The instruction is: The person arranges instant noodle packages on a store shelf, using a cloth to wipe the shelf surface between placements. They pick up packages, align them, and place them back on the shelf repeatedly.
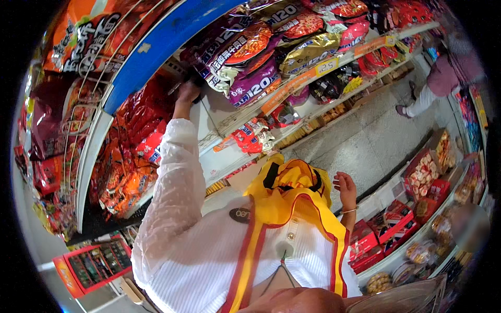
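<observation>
My left hand (188, 92) reaches into a shelf between red noodle packets and purple ones. Dark shadow hides its fingers, so whether it holds anything cannot be told. Beside it lie a purple instant-noodle packet (256, 80) and a gold packet (311, 53). Red packets (146, 101) stand on its other side, above orange packets (127, 187). My right hand (345, 187) hangs over the aisle, its fingers slightly apart and nothing in them; a bracelet circles the wrist. A yellow apron (301, 207) with red edging covers part of my white top.
Price strips run along the shelf edge (297, 84). A blue curved panel (156, 43) and a wire rack (84, 98) are at left. Red boxes (395, 219) and clear tubs (379, 282) line the right. Another person (442, 80) is in the tiled aisle (352, 133). A red drinks cooler (94, 266) is lower left.
</observation>
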The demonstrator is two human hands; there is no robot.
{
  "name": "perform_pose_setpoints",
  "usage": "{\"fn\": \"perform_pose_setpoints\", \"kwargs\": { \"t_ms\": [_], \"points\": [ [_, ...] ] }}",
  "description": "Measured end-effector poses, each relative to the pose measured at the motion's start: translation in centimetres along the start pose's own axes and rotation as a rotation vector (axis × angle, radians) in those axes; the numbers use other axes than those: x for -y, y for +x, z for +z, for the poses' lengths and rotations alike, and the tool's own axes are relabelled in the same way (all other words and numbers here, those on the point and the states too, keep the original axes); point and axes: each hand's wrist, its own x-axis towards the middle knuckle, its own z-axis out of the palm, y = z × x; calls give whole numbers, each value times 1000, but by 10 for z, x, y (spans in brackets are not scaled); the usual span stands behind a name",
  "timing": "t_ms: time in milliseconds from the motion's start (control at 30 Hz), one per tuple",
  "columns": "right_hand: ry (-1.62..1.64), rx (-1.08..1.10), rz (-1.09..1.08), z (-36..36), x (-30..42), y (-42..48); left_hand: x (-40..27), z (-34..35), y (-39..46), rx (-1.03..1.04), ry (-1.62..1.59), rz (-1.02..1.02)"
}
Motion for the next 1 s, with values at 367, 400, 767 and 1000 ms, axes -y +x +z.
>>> {"fn": "perform_pose_setpoints", "kwargs": {
  "t_ms": [367,400,767,1000],
  "points": [
    [-291,456,-134,9,80,91,-114,-90,-147,345,-367,-11],
    [-322,513,-139,14,83,100,-129,-105,-167,179,-243,-138],
    [-434,1076,462,172,75,132,-158,-41,-472,-855,-2454,-731],
    [-202,460,680,278,-16,174,-192,-5,-534,-759,-2510,-808]
  ]
}}
